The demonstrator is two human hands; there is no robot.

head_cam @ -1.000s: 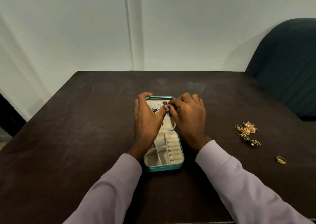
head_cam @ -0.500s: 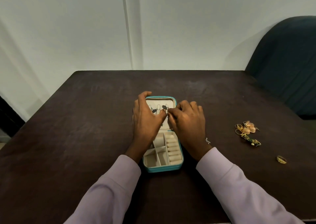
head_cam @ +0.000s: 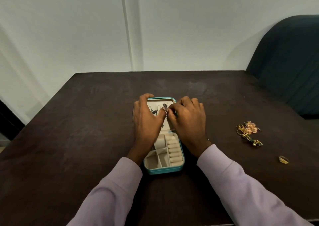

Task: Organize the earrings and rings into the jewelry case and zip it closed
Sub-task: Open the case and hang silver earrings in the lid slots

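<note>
Both arms reached forward in pale lilac sleeves. The left hand (head_cam: pixel 146 120) lay palm down, fingers curled forward, thumb angled toward the right hand (head_cam: pixel 188 120). The right hand's fingertips were bunched in a pinch beside that thumb.

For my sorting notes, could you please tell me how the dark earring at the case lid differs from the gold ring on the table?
The dark earring sits at the teal case's open lid, both hands' fingertips at it; the gold ring lies untouched on the dark table. The earring is blackish, the ring yellow. Both are small jewellery.
</note>
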